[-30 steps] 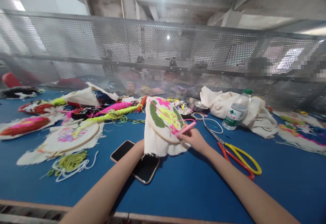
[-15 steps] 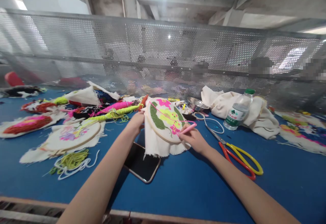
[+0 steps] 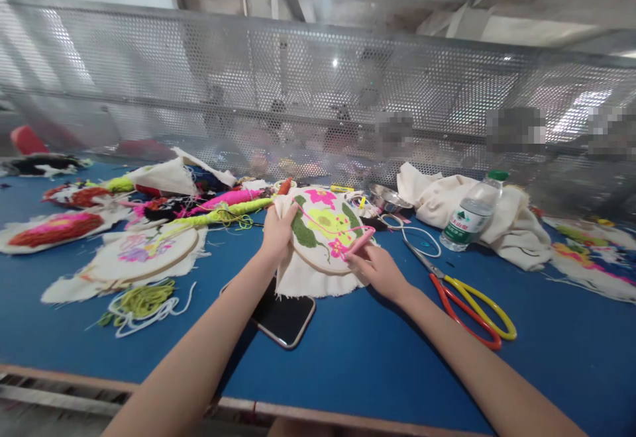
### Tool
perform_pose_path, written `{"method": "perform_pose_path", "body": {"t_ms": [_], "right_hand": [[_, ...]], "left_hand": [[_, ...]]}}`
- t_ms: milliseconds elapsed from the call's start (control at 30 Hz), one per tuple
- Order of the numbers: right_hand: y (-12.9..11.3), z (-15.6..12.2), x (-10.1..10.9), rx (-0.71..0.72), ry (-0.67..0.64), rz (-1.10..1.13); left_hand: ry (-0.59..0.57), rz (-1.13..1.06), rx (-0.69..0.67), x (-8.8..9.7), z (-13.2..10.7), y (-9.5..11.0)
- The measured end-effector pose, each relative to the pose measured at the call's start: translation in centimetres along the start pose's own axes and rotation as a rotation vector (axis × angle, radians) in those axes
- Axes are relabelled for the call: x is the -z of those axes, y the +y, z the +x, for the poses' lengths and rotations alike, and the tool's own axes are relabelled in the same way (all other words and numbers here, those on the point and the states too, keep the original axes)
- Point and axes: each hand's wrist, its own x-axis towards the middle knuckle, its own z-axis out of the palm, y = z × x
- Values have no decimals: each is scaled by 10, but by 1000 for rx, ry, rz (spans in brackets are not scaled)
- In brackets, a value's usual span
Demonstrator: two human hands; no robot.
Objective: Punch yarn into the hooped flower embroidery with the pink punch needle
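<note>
My left hand [image 3: 276, 230] is closed on the left edge of a round embroidery hoop [image 3: 325, 268], which is tilted up toward me. Its white cloth [image 3: 318, 283] carries green leaves, pink flowers and a yellow-green middle, and a loose flap hangs below. In my right hand [image 3: 381, 269] is a pink punch needle [image 3: 360, 242], its lower end at the small pink flower low on the hoop. A strand of pink yarn [image 3: 328, 223] runs from the tool across the cloth to the upper left. The needle tip is too small to make out.
A phone [image 3: 288, 319] lies under my left forearm. Red-and-yellow scissors [image 3: 437, 272], a water bottle [image 3: 466, 224] and bunched cloth [image 3: 524, 228] are on the right. Leftward lie another hoop [image 3: 173, 266], green yarn [image 3: 149, 298] and several yarn pieces. A perforated metal screen [image 3: 173, 73] stands behind.
The punch needle has turned to a steeper angle, still by the lower pink flower. My left hand shows more fully on the hoop's left edge. The whole view has shifted slightly.
</note>
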Motion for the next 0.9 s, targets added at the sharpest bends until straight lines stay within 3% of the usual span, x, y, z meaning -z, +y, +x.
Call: {"method": "perform_pose_path", "body": {"t_ms": [167,300,467,533,900], "right_hand": [[-4,-2,-1,95,-28,-52],[-6,-3,-3,140,-30,-86],[-11,-5,0,128,-61,-186],[-12,-6,2,121,-74,-207],[-10,-6,1,87,-19,-68]], "left_hand": [[24,-301,123,-3,3,-6],[94,-331,84,-2,4,-5],[94,-39,-326,0,-5,16],[81,62,-423,2,-7,21],[91,260,-394,7,0,14]]}}
